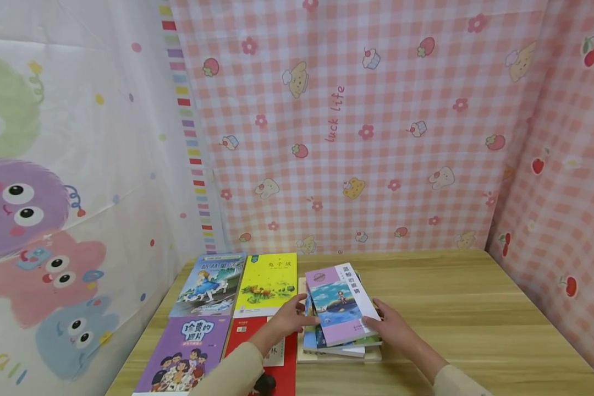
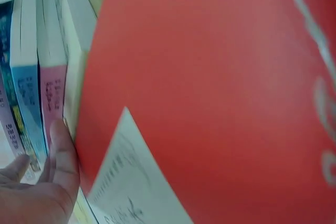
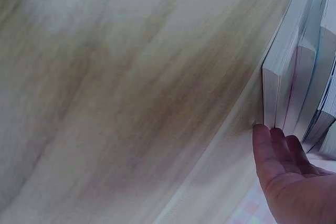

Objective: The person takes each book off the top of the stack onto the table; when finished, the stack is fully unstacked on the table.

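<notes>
A small stack of books stands in the middle of the table, topped by a pink and white book (image 1: 336, 302) with a sea picture, turned slightly askew. Against the stack's left side, my left hand (image 1: 287, 316) touches the spines, among them a pink spine (image 2: 52, 93) and a blue spine (image 2: 29, 98). On the right side my right hand (image 1: 388, 324) has its thumb over the top book's lower corner. In the right wrist view, its fingers (image 3: 268, 153) reach along the page edges (image 3: 278, 87) near the tabletop. Neither hand visibly lifts a book.
Left of the stack lie a blue book (image 1: 210, 286), a yellow book (image 1: 269, 283), a purple book (image 1: 183, 357) and a red book (image 1: 289, 379), partly under my left forearm. Wooden tabletop (image 1: 475, 324) extends to the right. A pink checked curtain (image 1: 351, 165) hangs behind.
</notes>
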Action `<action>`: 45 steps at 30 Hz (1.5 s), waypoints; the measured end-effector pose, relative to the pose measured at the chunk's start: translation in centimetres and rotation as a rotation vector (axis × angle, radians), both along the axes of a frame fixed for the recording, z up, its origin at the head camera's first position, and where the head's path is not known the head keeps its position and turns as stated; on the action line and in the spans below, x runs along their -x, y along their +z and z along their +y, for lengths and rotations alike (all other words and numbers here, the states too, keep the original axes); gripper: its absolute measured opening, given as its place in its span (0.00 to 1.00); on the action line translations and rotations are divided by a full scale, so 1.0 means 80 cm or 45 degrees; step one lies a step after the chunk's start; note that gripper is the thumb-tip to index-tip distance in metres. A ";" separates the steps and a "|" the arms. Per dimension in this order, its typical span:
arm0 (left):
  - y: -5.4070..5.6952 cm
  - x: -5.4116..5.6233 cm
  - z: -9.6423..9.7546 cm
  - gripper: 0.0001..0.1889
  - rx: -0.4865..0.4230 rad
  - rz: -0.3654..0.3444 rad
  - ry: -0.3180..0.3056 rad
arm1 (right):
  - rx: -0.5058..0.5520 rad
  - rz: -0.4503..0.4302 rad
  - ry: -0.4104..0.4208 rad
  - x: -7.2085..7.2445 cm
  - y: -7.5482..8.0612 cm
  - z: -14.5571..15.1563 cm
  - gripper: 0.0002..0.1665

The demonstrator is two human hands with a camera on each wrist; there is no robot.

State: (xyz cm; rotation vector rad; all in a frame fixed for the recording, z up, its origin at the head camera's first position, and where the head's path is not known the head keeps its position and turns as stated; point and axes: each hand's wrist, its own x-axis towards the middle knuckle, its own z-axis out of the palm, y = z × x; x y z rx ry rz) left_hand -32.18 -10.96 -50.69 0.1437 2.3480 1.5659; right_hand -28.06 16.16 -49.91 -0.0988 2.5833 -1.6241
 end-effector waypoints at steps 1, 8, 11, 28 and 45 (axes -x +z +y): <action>0.000 0.001 0.003 0.47 0.005 0.016 -0.001 | -0.014 0.014 0.000 0.001 0.000 0.001 0.40; -0.002 0.003 0.012 0.46 0.040 0.082 -0.013 | -0.100 0.010 -0.037 0.006 0.002 0.004 0.37; -0.002 0.002 0.012 0.46 0.067 0.071 -0.018 | -0.107 0.029 -0.043 0.007 0.001 0.005 0.36; -0.006 -0.004 0.006 0.45 0.068 0.064 -0.082 | 0.328 -0.093 -0.082 0.007 -0.004 0.031 0.34; -0.005 -0.005 0.005 0.45 0.079 0.043 -0.057 | 0.552 -0.150 -0.171 0.011 0.010 0.081 0.39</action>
